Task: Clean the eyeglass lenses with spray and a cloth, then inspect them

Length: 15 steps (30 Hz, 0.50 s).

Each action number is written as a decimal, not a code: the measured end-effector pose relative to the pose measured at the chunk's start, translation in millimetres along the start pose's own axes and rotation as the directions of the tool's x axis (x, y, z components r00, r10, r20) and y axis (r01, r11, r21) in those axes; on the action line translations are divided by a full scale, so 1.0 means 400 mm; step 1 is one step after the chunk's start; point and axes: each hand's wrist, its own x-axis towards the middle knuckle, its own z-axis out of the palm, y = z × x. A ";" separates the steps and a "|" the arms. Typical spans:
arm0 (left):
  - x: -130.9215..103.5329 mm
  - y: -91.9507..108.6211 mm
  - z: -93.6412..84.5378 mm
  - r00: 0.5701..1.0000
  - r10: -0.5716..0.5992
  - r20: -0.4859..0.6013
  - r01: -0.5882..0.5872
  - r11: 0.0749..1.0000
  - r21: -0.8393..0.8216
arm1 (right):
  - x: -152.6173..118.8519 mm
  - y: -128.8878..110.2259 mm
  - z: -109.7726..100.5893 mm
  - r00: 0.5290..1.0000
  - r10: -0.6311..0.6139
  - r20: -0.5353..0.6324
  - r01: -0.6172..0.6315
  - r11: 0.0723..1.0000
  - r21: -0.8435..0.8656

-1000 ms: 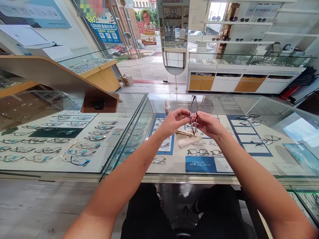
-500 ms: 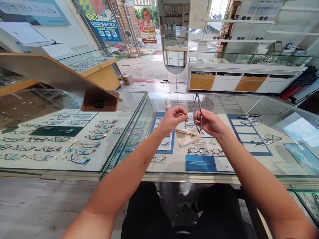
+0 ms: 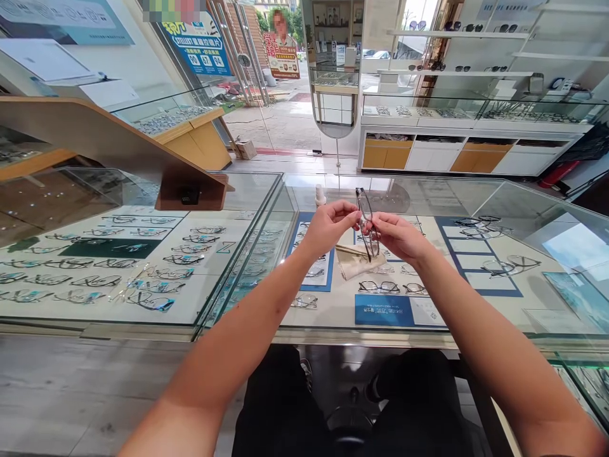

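A pair of dark-framed glasses [image 3: 366, 212] is held upright between both hands, above the glass counter. My left hand [image 3: 335, 222] pinches it from the left with thumb and fingers. From the right, my right hand [image 3: 394, 235] grips the frame near its middle. Beneath the glasses lies a beige cloth [image 3: 354, 265] with a thin stick-like item [image 3: 351, 251] on it. A small white bottle [image 3: 320, 195] stands just behind my left hand.
The glass display counter [image 3: 304, 333] spans the front, with rows of glasses [image 3: 378, 287] inside. A brown wooden panel [image 3: 190, 190] juts in from the left. An oval mirror [image 3: 335, 114] stands beyond the counter.
The glasses have shifted slightly left and turned in my right hand. My left hand, before apart from them, has closed on them.
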 end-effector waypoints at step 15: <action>-0.004 0.045 -0.047 0.979 0.178 -0.096 -0.119 0.892 0.437 | -0.025 -0.080 -0.030 0.993 0.039 -0.113 -0.046 0.997 -0.061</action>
